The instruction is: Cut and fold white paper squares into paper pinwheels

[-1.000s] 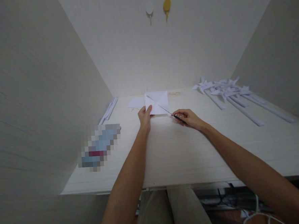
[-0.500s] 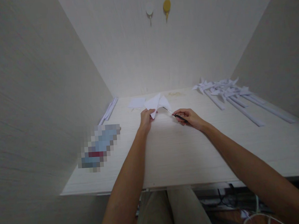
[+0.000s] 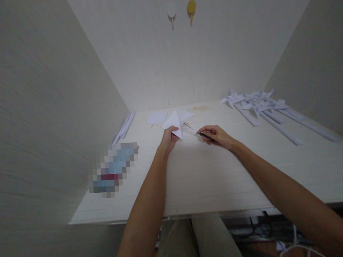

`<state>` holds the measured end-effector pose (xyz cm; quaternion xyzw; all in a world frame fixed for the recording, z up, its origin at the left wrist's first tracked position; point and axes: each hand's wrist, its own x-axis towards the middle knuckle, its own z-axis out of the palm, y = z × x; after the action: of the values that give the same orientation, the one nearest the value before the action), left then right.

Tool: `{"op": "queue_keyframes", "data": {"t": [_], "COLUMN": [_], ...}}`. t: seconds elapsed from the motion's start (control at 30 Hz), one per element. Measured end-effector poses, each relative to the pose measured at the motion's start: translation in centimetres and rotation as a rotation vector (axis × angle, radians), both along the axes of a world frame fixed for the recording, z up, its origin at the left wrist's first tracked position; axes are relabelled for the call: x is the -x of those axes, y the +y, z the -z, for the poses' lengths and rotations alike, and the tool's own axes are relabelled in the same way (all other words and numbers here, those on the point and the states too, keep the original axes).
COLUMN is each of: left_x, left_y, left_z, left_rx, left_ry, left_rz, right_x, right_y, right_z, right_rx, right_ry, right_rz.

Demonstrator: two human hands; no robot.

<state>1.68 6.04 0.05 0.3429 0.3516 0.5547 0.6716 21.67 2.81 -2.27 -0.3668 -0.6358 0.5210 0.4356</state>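
Observation:
My left hand (image 3: 170, 139) pinches a white sheet of paper (image 3: 175, 123) that has creased, pointed flaps, one of them hanging down past the thumb. In my right hand (image 3: 215, 134) is a pair of scissors (image 3: 208, 136) with dark handles. Their thin metal blades point up and left towards the paper, with the tip close to its right-hand flap. Whether the tip touches the paper I cannot tell. Behind my left hand, a flat square of white paper (image 3: 157, 117) lies on the table.
At the right lie several white paper pinwheels (image 3: 255, 98) on rolled paper sticks (image 3: 282, 127). Rolled paper tubes (image 3: 125, 126) rest by the left wall, behind a blurred-out item (image 3: 115, 166). Rubber bands (image 3: 199, 108) lie at the back of the white table (image 3: 215, 180). Two hooks hang on the wall.
My left hand has turned the paper, so its flaps now point differently and sit slightly lower. The scissor blades have come out from under the paper's edge; my right hand has barely moved.

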Motion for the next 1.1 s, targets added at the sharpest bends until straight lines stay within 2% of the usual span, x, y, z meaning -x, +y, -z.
{"op": "queue_keyframes", "data": {"t": [0.23, 0.43, 0.6, 0.73, 1.1], "left_x": [0.4, 1.0, 0.8, 0.1, -0.8], "left_y": [-0.3, -0.1, 0.4, 0.4, 0.1], "left_z": [-0.7, -0.9, -0.9, -0.7, -0.5], "left_rx": [0.054, 0.074, 0.033, -0.025, -0.057], "left_ry": [-0.118, -0.201, -0.240, -0.190, -0.066], "left_rz": [-0.062, -0.104, -0.256, -0.391, -0.373], "right_x": [0.1, 0.2, 0.2, 0.3, 0.5], "right_y": [-0.1, -0.4, -0.5, -0.3, -0.3], "right_z": [-0.1, -0.8, -0.9, -0.5, -0.5], "right_rx": [0.011, -0.040, -0.042, -0.063, -0.111], "right_ry": [-0.037, -0.118, -0.142, -0.106, -0.120], "right_rz": [-0.011, -0.054, -0.038, -0.054, -0.051]}}
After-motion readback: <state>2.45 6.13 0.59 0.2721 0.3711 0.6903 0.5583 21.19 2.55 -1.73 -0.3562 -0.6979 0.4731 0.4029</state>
